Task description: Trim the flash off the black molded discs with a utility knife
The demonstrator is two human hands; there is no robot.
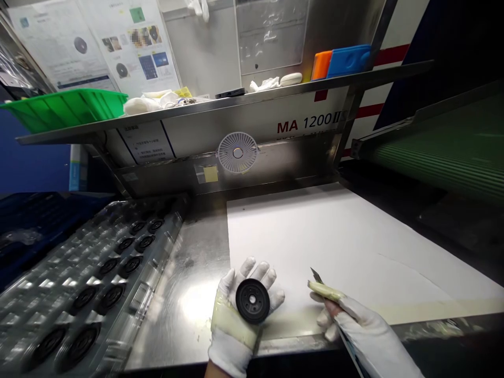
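Observation:
In the lower middle, my left hand [240,315] is gloved in white with tape around the palm. It is turned palm up, and a black round plastic part [252,300] with a small hole at its centre rests in it. The fingers are slightly curled behind the part. To the right, my gloved right hand [354,315] is closed around a craft knife [315,275], its pointed blade tilted up and away from me. Tape wraps the thumb, and a bare fingertip shows. The knife and the part are apart.
At left, a clear plastic tray [134,299] holds several black round parts. A white sheet [307,236] covers much of the metal table [189,273]. Behind stands a small fan [238,153] under a shelf [205,108] bearing a green bin [71,109]. A green conveyor belt [452,152] runs at right.

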